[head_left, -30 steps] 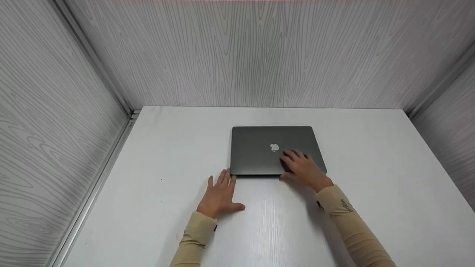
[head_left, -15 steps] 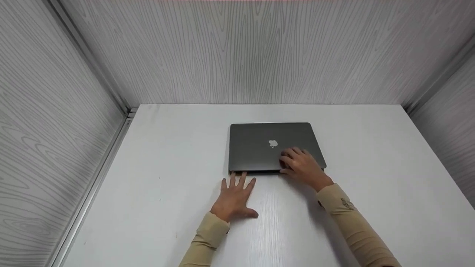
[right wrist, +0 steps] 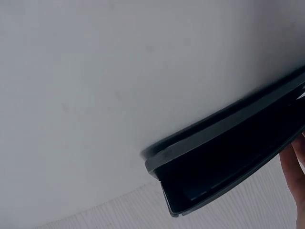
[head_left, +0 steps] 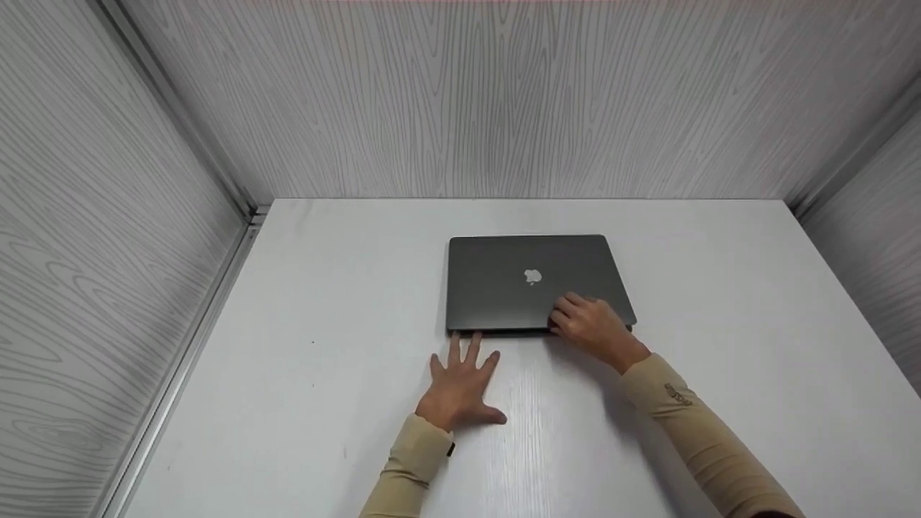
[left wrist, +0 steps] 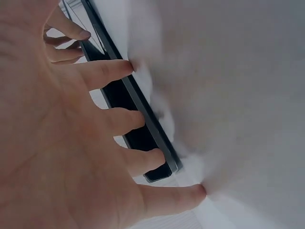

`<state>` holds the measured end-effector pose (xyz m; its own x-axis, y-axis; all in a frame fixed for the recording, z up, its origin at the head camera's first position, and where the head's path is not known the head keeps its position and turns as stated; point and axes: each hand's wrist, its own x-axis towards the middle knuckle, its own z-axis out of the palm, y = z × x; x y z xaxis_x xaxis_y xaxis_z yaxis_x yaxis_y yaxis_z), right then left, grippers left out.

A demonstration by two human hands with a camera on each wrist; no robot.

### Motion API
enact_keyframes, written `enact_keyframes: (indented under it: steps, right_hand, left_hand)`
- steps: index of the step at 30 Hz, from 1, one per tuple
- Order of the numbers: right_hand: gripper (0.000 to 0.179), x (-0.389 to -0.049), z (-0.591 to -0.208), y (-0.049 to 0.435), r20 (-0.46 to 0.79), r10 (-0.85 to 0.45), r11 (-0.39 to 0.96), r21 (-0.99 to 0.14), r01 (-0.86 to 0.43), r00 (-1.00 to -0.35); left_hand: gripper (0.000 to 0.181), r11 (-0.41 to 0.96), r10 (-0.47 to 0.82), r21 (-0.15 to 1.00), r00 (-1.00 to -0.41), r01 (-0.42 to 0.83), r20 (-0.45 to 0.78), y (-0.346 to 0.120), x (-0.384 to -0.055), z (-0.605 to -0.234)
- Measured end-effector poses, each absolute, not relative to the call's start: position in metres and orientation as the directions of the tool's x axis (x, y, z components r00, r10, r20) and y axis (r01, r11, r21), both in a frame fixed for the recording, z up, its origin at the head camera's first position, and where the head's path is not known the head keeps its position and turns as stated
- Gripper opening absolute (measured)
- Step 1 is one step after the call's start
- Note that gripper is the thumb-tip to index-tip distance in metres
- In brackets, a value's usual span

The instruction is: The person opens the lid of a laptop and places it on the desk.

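A dark grey laptop (head_left: 496, 288) with a pale apple logo lies on the white table, its front edge toward me. The lid is raised a little: a dark gap shows between lid and base (right wrist: 205, 136) in the right wrist view. My left hand (head_left: 455, 392) is spread with straight fingers in front of the laptop, two fingertips at the base's left front edge. Seen from the left wrist, its fingers (left wrist: 112, 74) cross before the base's edge. My right hand (head_left: 593, 327) has curled fingers over the lid's front edge right of centre and pinches it; the thumb is hidden from the head view.
The white table (head_left: 345, 288) stretches around the laptop on all sides. Grey wood-grain panels stand behind it (head_left: 504, 101) and at the left (head_left: 93, 252), with a metal rail (head_left: 173, 388) along the table's left edge.
My left hand has moved right, from the laptop's left front corner to in front of its front edge. My right fingers have curled in more at the lid, and the front gap has opened slightly.
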<state>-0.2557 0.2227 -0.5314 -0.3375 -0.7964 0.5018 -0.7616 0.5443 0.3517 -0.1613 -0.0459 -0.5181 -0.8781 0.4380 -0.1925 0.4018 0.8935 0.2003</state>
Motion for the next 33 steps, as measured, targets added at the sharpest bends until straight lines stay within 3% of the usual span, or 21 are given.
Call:
enact_keyframes:
  steps: [8, 21, 33]
  right_hand:
    - [0.014, -0.25, -0.532, 0.233, 0.469, -0.814, 0.532, 0.364, -0.765, -0.343]
    - [0.02, -0.245, -0.536, 0.269, 0.477, -0.797, 0.559, 0.348, -0.752, -0.371]
    - [0.023, -0.242, -0.533, 0.309, 0.487, -0.758, 0.616, 0.32, -0.72, -0.433]
  left_hand:
    - [0.098, 0.898, 0.424, 0.223, -0.884, 0.38, -0.199, -0.044, -0.16, -0.519]
    - [0.097, 0.884, 0.414, 0.315, -0.891, 0.345, -0.185, -0.045, -0.156, -0.523]
    - [0.097, 0.886, 0.42, 0.29, -0.891, 0.361, -0.175, -0.045, -0.162, -0.52]
